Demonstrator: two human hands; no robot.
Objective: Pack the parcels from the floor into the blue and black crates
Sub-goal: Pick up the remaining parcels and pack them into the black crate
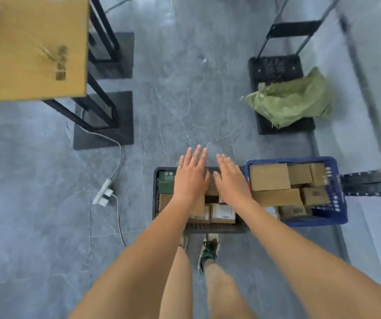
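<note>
Looking down past your bare arms, you see both hands stretched out flat, palms down, fingers straight and spread a little, holding nothing. Your left hand (pixel 190 176) hangs over the far left part of the black crate (pixel 155 199), and your right hand (pixel 230 178) over its far right part, close to the wall it shares a side with the blue crate (pixel 339 203). The two hands lie near each other, thumbs pointing inward with a narrow gap between them. Whether the palms touch the parcels below or float above them, you cannot tell from this angle.

Under and around your hands the black crate holds brown cardboard parcels (pixel 222 212), some with white labels, and a green box (pixel 166 181) in its far left corner, just left of your left hand. The blue crate stands touching the black one on its right and is packed with more brown boxes (pixel 270 177), well right of your right hand.

Your feet stand just behind the black crate, one in a green and white shoe (pixel 207 252). On the grey floor to the left lies a white power strip (pixel 103 192) with its cable. Farther off to the right, a green sack (pixel 293 100) lies on a black trolley (pixel 274 65).
</note>
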